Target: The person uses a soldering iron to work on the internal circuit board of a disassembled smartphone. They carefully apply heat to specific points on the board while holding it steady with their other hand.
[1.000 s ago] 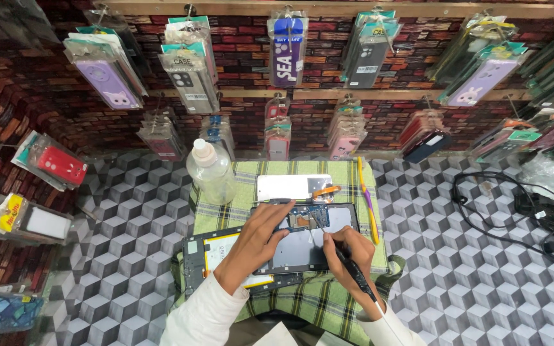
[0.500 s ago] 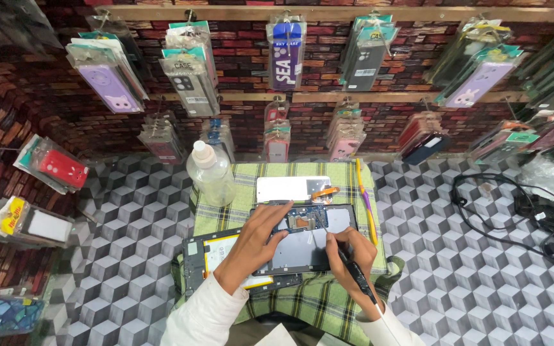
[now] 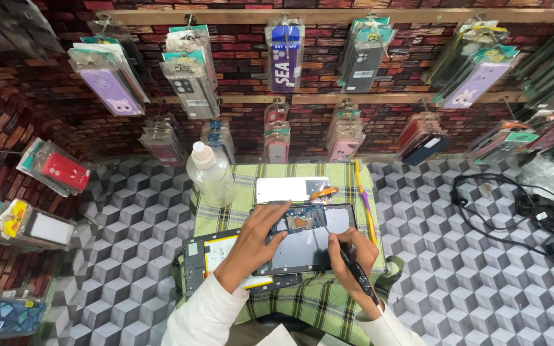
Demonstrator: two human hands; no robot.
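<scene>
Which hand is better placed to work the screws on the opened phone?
Right, probably. The right hand holds the black screwdriver, tip over the opened phone; the left hand only steadies its edge.

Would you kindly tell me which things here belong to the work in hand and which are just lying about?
In use:
- opened phone, steadied by the left hand
- black tool, held in the right hand

Lying about:
- clear bottle
- white panel
- second opened phone on the checked cloth
- black cable
- packaged phone cases on the wall
</scene>
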